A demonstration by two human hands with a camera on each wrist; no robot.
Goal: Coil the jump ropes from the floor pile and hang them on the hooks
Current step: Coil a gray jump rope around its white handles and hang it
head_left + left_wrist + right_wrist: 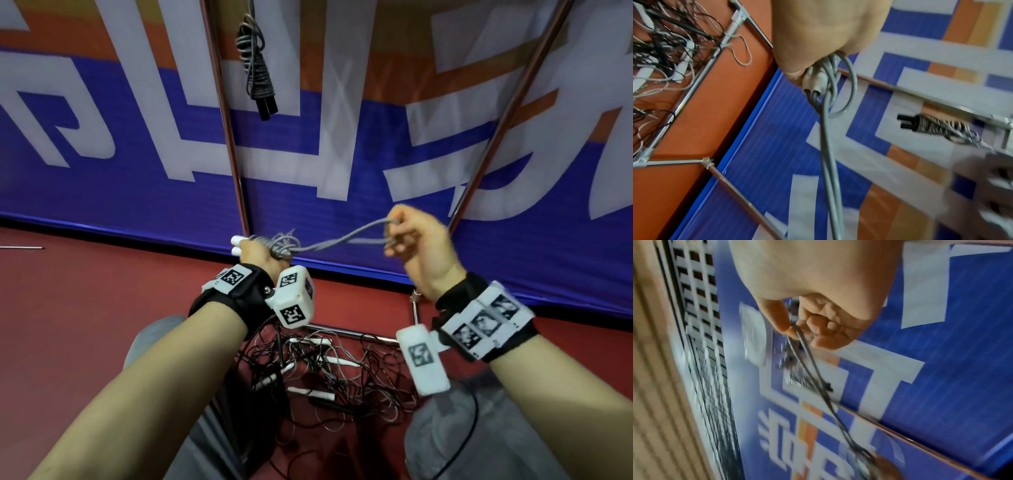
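A: Where was the grey rope (329, 241)?

B: Strung in the air between the two hands, above the red floor (85, 291) near the foot of the blue banner (171, 192). The left hand (257, 255) was clamped round its two white handles (236, 245) and a bundle of wraps; the right hand (419, 246) pinched the doubled end loop between thumb and curled fingers.

A: And the rest?

B: One finished coil with black handles (255, 68) hung high beside the left pole (226, 120) of the rack. The tangled pile (325, 370) lay on the floor below the wrists, against the rack's base bar (359, 334).

A: What could have gone wrong?

B: I'd guess the wraps could spring loose if the left hand eased off, since the cord looked stiff. The loop could also slip from that light pinch if pulled tight.

A: Anything unclear?

B: The hook itself was cut off at the top edge. Both wrist views were blurred, and how many ropes made up the pile I couldn't tell.
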